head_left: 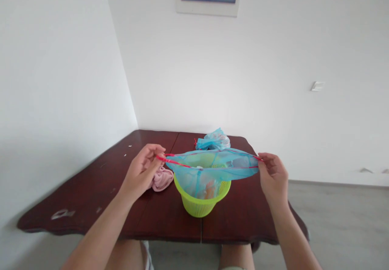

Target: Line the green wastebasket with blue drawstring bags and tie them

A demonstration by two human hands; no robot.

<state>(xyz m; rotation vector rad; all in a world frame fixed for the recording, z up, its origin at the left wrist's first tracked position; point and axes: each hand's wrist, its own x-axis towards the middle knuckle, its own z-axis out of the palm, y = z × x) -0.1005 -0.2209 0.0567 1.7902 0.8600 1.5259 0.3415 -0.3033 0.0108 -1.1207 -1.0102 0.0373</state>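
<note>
A thin blue drawstring garbage bag [212, 175] is stretched sideways between my two hands, its mouth wide and its lower part down inside a yellow-green plastic basket [199, 209]. My left hand [146, 164] pinches the bag's red drawstring at the left end. At the right end, my right hand [273, 175] has its fingers closed on the red drawstring and the bag's edge. Something orange-brown shows blurred through the see-through film inside the basket; I cannot make out what it is.
Behind the basket lies another blue bag [214, 139], filled and with red ties. A crumpled pink cloth [162, 179] rests by my left hand. The dark red wooden table [170, 221] meets white walls at the back and left.
</note>
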